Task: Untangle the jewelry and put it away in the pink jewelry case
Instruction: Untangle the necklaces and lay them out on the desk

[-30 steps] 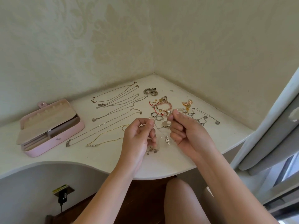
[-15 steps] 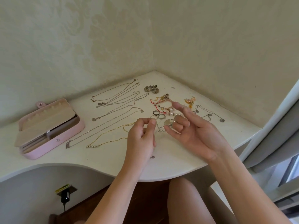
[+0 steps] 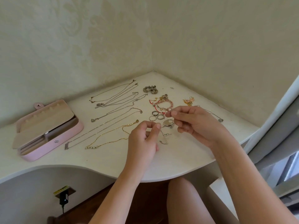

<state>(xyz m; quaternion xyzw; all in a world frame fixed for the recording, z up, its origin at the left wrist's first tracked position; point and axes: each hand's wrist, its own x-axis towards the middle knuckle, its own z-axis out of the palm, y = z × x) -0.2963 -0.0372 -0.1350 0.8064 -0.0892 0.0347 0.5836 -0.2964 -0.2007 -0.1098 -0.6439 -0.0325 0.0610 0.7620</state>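
Note:
My left hand (image 3: pixel 144 139) and my right hand (image 3: pixel 192 123) are raised just above the white corner desk (image 3: pixel 113 157), each pinching part of a thin silver chain with small pendants (image 3: pixel 165 137) that hangs between them. A silver oval locket (image 3: pixel 168 122) lies on the desk between my hands. The pink jewelry case (image 3: pixel 48 131) stands open at the far left. Several silver necklaces (image 3: pixel 116 101) and a gold necklace (image 3: pixel 111 139) lie stretched out in rows between the case and my hands.
Rings (image 3: pixel 156 116), a pink bead bracelet with red cord (image 3: pixel 163 104), a grey bead bracelet (image 3: pixel 149 89), gold earrings (image 3: pixel 188 101) and another silver chain (image 3: pixel 215 116) lie behind my hands. Walls close the corner behind. A window frame (image 3: pixel 275 126) is at the right.
My right hand, spread open half a second ago, has closed its fingers on the thin chain again. My left hand has kept its pinch and stayed in place.

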